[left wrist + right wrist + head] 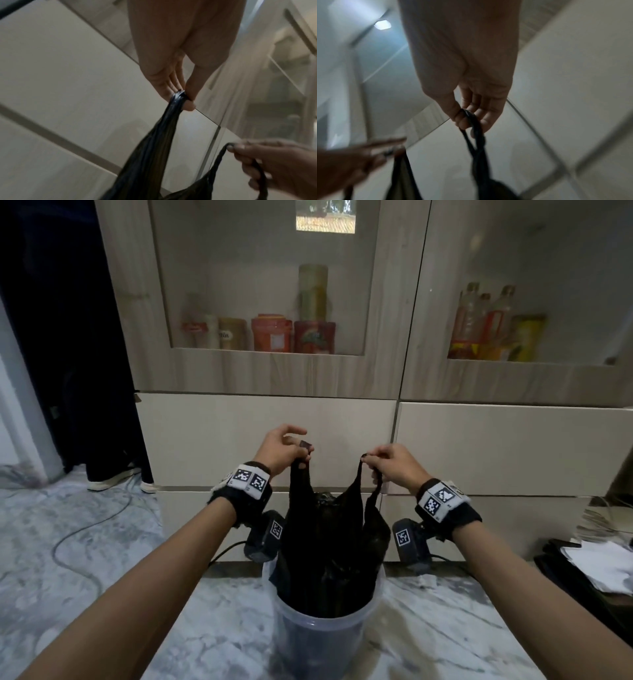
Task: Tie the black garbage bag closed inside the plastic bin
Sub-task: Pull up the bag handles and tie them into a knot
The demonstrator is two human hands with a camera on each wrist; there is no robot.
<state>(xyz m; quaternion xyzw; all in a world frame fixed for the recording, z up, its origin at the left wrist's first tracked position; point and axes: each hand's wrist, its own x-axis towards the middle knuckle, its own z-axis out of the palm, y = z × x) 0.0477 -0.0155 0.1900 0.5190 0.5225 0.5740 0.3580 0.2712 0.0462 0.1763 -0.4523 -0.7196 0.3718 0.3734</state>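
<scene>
Marble floor (pixel 102 594) under plastic bin (pixel 322 631), wooden cabinets (pixel 274 426) behind.

The black garbage bag (pixel 329 546) is seen standing in a clear plastic bin (pixel 320 635) on the marbled floor, its thin glossy film pulled upward, with two handle loops (one on each side) raised well above the rim and held apart, untied.
</scene>
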